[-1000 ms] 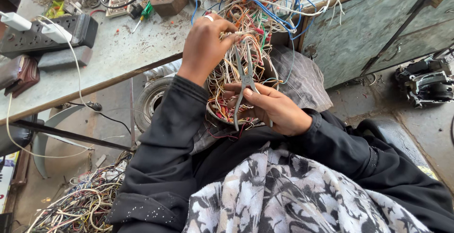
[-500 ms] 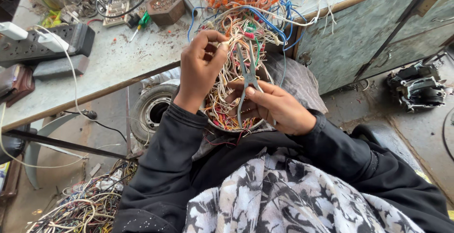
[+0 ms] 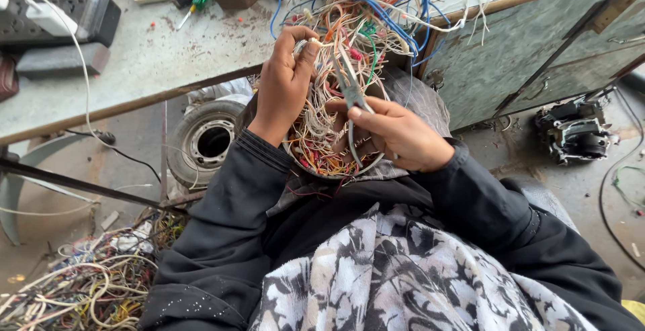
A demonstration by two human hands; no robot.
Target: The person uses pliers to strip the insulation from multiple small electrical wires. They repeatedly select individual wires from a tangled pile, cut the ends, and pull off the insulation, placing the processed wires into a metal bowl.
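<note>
- Grey tabletop (image 3: pixel 168 62) runs across the upper left, dusty and littered; beyond its edge lies a concrete floor.
- Landmark for all positions: the wire bundle (image 3: pixel 336 82), a tangle of white, orange, blue and red leads hanging from the tabletop edge down into my lap.
- My left hand (image 3: pixel 285 82) is closed on a few pale strands at the upper left of the wire bundle, thumb and fingertips pinched together.
- My right hand (image 3: pixel 396 133) sits at the lower right of the wire bundle, clamped around the handles of the grey pliers (image 3: pixel 349 99).
- Pliers tips point up into the wire bundle, close to my left fingertips; I cannot tell whether the jaws grip a strand.
- Lower loops of the wire bundle rest in a round container on my lap; its rim is mostly hidden.
- Left of the wire bundle: a small tyre (image 3: pixel 201 139) on the floor.
- Far lower left of it: a scrap wire heap (image 3: pixel 87 291).
- Upper left of it: a black power strip (image 3: pixel 60 15) and a green-handled screwdriver (image 3: pixel 195 2).
- Right of it: a grey-green cabinet (image 3: pixel 510 42).
</note>
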